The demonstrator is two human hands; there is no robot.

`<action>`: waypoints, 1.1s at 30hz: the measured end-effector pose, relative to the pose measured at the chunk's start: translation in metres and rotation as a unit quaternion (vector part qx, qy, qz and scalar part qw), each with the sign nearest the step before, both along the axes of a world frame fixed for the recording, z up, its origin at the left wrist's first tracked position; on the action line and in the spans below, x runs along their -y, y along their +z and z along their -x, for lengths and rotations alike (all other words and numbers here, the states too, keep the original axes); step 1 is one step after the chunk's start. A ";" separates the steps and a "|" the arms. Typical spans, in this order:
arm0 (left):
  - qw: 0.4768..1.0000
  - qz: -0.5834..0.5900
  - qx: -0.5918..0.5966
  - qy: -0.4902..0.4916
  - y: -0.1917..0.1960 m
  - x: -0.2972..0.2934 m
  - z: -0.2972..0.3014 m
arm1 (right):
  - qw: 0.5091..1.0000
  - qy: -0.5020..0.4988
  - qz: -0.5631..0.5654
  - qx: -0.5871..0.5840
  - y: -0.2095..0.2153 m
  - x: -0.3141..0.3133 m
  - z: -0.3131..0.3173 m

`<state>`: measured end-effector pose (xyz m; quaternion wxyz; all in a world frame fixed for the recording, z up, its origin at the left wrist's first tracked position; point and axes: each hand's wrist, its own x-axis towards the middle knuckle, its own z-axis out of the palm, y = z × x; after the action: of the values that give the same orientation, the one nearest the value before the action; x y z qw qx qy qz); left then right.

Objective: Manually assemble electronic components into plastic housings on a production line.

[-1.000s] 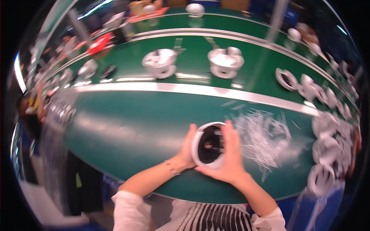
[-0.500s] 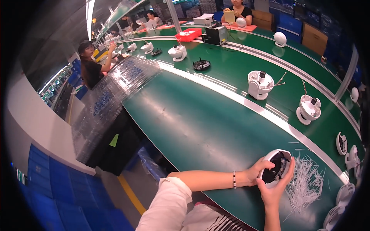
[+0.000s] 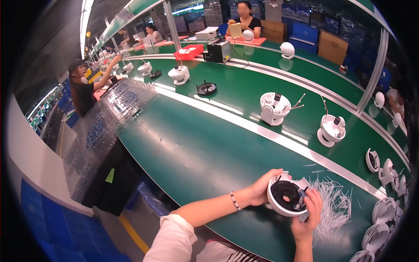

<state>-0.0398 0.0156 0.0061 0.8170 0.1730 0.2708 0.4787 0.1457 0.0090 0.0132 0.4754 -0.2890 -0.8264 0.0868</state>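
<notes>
Between my hands is a white round camera housing (image 3: 275, 205) with a black disc-shaped insert (image 3: 283, 192) and a small circuit part at its right side. Its open side faces up toward me. My left hand (image 3: 263, 187) is wrapped round the housing's left edge, its thumb hidden. On the other side, my right hand (image 3: 310, 212) grips the right rim, fingers on the insert's edge by the circuit part. A pile of thin white strips (image 3: 334, 207) lies on the green table just right of my right hand.
Beyond a white rail (image 3: 301, 150), open white camera housings (image 3: 332, 130) and a black insert (image 3: 206, 88) stand on the green belt. White ring-shaped parts (image 3: 384, 210) line the right edge. Clear plastic trays (image 3: 124, 98) lie at left. Co-workers (image 3: 85, 87) sit farther off.
The housing has turned, so its open side now faces up more fully. My right fingers have moved onto the insert's right edge. The whole view has shifted slightly.
</notes>
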 end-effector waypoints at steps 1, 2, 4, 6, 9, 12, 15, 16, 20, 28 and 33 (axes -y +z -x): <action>0.999 0.011 -0.022 -0.024 -0.005 -0.002 0.005 | 1.000 0.014 -0.021 -0.004 0.004 -0.001 -0.002; 0.999 0.000 -0.012 -0.051 -0.009 -0.003 0.007 | 0.999 0.016 -0.030 -0.005 0.010 0.002 0.001; 0.995 -0.021 0.016 -0.096 -0.013 -0.006 0.011 | 0.999 0.011 -0.037 0.021 0.012 0.005 0.001; 0.996 -0.021 0.015 -0.084 -0.014 -0.011 0.010 | 0.999 -0.006 -0.031 0.015 0.011 0.003 0.002; 0.998 -0.013 0.005 -0.063 -0.020 -0.017 0.013 | 0.999 -0.029 -0.004 0.015 0.010 -0.002 0.002; 0.992 -0.052 -0.114 0.015 -0.013 -0.017 0.027 | 0.996 -0.009 0.086 0.017 0.007 -0.004 0.009; 0.980 -0.090 -0.154 0.090 -0.009 -0.030 0.053 | 0.995 -0.006 0.084 0.056 0.011 -0.004 0.004; 0.972 -0.100 -0.167 0.129 -0.012 -0.036 0.057 | 0.994 -0.008 0.084 0.062 0.009 -0.006 -0.004; 0.911 -0.088 -0.189 0.356 -0.023 -0.045 0.100 | 0.993 0.003 0.099 0.067 0.009 -0.001 -0.005; 0.829 -0.074 -0.219 0.508 -0.051 -0.092 0.136 | 0.985 0.087 0.092 0.117 -0.020 0.017 0.012; 0.862 -0.058 -0.173 0.473 -0.039 -0.161 0.153 | 0.978 0.126 0.110 0.125 -0.044 0.022 0.021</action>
<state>-0.1928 0.1764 -0.0328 0.4203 0.1512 0.4291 0.7850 0.1250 -0.0131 -0.0304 0.3188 -0.2418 -0.8945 0.1995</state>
